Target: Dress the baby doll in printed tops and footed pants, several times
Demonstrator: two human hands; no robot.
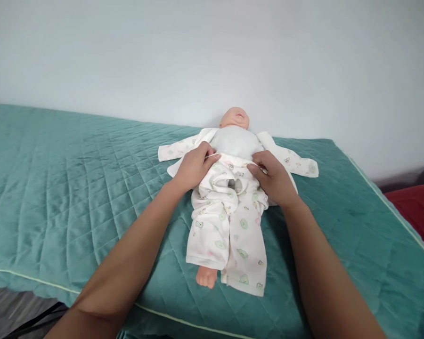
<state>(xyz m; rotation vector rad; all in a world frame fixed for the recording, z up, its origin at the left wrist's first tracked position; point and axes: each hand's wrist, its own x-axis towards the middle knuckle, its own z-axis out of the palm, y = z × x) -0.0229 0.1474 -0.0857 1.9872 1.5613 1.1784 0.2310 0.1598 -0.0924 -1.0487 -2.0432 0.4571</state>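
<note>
A baby doll [235, 117] lies on its back on the green quilted bed [74, 179], head toward the wall. An open white printed shirt [297, 165] is spread under it, and its grey cloth belly [235, 141] is bare. White printed trousers [229, 226] cover its legs, with one bare foot [207, 277] poking out of the left leg. My left hand [194, 167] is closed on the trouser waistband at the doll's left side. My right hand [273, 176] grips the waistband on the other side.
A pale wall rises right behind the bed. A red object [415, 209] sits on the floor past the bed's right edge. The bed's front edge runs with light piping [28, 278] near my left elbow.
</note>
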